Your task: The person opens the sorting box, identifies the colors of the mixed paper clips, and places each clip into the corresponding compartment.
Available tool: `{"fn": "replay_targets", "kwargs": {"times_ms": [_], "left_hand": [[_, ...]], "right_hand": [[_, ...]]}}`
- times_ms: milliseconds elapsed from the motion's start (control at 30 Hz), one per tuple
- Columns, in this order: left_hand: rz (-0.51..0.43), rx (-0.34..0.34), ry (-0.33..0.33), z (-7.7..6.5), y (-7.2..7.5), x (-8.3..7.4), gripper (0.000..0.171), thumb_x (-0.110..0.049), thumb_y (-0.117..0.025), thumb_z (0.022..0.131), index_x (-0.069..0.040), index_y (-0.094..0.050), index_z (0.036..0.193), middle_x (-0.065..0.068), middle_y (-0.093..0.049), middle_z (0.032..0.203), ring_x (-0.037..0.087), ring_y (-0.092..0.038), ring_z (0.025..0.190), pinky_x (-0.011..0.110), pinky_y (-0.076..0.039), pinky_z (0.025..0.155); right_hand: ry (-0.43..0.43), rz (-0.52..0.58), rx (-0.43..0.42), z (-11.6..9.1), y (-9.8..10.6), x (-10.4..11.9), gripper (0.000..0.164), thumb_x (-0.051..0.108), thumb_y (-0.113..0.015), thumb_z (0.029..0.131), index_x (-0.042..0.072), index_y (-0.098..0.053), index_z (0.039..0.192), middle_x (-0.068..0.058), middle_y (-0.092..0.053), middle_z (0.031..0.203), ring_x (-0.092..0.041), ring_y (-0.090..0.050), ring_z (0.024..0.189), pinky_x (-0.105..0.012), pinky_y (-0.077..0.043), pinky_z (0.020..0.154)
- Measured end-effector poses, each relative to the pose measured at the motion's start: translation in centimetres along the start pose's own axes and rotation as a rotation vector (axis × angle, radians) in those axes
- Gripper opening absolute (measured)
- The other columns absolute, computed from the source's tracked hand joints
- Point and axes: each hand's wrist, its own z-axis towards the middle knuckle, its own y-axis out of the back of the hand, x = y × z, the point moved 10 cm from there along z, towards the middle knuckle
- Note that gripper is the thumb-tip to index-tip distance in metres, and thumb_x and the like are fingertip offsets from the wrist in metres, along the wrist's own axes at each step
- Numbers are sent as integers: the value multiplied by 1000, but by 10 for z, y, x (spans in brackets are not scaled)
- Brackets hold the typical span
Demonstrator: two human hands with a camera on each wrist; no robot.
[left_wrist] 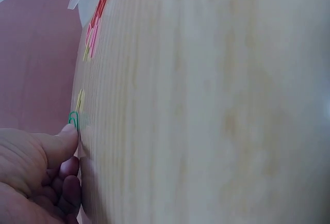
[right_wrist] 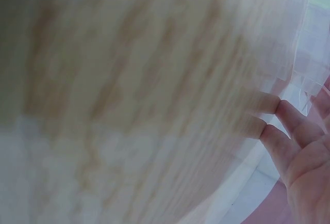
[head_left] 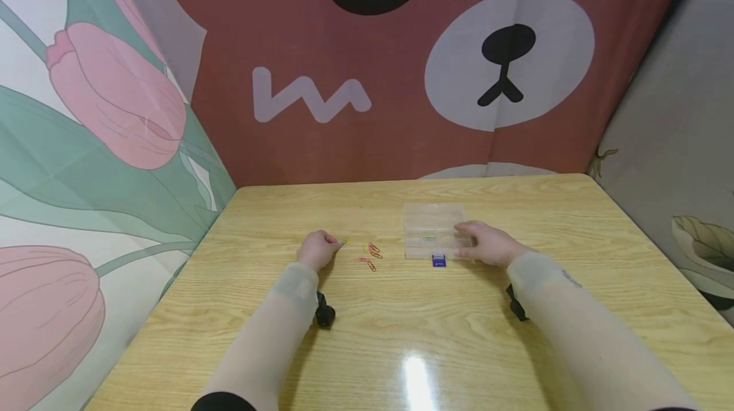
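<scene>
Picking up, apparently: left hand point(head_left: 317, 250), pinching green clip point(left_wrist: 73, 118); right hand point(head_left: 490, 244) at box point(head_left: 418, 245), fingers extended, contact unclear. Next move likely calls for clean lift.

Lt wood table point(head_left: 401, 315) w/ glare point(head_left: 417, 382) nr front; red-brn bear backdrop point(head_left: 395, 143); tulip-print drape point(head_left: 120, 99) L

Greyish wristbands point(head_left: 299, 279), black wrist cameras point(head_left: 325, 315), black sleeve edges point(head_left: 223, 403)

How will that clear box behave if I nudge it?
The clear box is probably light, since its walls look thin and see-through. Lying low and flat, it seems unlikely to tip. It may slide easily: the table beneath looks smooth and glossy.
</scene>
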Motion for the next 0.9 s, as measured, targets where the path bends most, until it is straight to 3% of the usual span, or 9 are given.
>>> {"fn": "replay_targets", "kwargs": {"times_ms": [133, 300, 600, 900], "left_hand": [[-42, -5, -7, 2, 1, 3, 17, -28, -66, 92, -11, -65, 93, 2, -62, 87, 20, -53, 76, 40, -39, 79], [-160, 0, -23, 3, 2, -1, 13, -22, -64, 94, -9, -65, 93, 5, -61, 89, 20, -52, 74, 33, -42, 63], [-189, -24, -150, 3, 2, -28, 11, -22, -64, 94, -11, -66, 91, 2, -64, 89, 20, -55, 85, 37, -44, 78], [-228, -15, -223, -5, -4, -60, 11, -21, -65, 94, -11, -66, 90, 1, -62, 86, 18, -53, 78, 33, -43, 70]], "right_hand": [[6, -8, -4, 1, 0, 1, 75, 42, -65, 91, 1, -35, 147, -26, -31, 149, -46, -32, 134, -60, -26, 106], [8, -13, -8, 0, 2, 2, 74, 41, -64, 92, 1, -35, 146, -27, -31, 149, -46, -32, 133, -60, -26, 105], [-3, 2, -3, -1, 2, 3, 73, 40, -64, 92, 1, -35, 147, -27, -31, 149, -46, -31, 133, -60, -26, 105], [-10, 2, 1, 0, 1, 0, 75, 41, -65, 91, 3, -35, 147, -26, -30, 150, -46, -29, 135, -60, -24, 106]]}}
